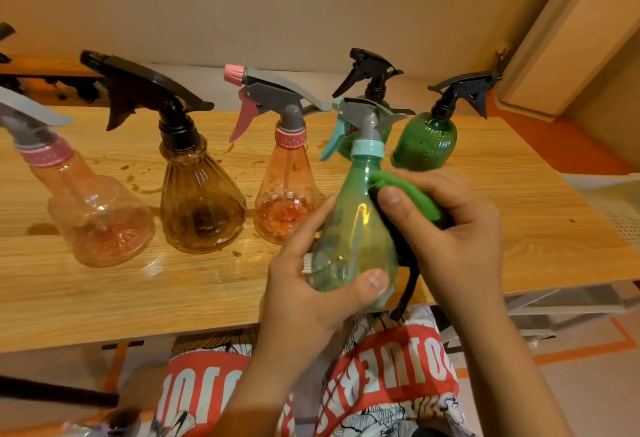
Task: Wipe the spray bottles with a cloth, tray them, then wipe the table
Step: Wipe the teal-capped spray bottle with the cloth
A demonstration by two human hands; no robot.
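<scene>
Head view: early wiping stage. Left hand [311, 298] grips the base of a translucent teal plastic spray bottle with grey trigger [356, 228], lifted over the wooden table's [138, 298] near edge. Right hand [457, 228] pinches a folded green cloth [408, 194] against the bottle's shoulder. Five more spray bottles [201, 201] stand toward the far edge, among brown spills [145, 188]. Traying and table-wiping are judged not yet done.

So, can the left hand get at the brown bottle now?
Probably not right away. The left hand grips the teal-capped green bottle that the right hand wipes with the cloth. Once free, likely yes: the brown bottle stands upright nearby, with bare table before it.
</scene>
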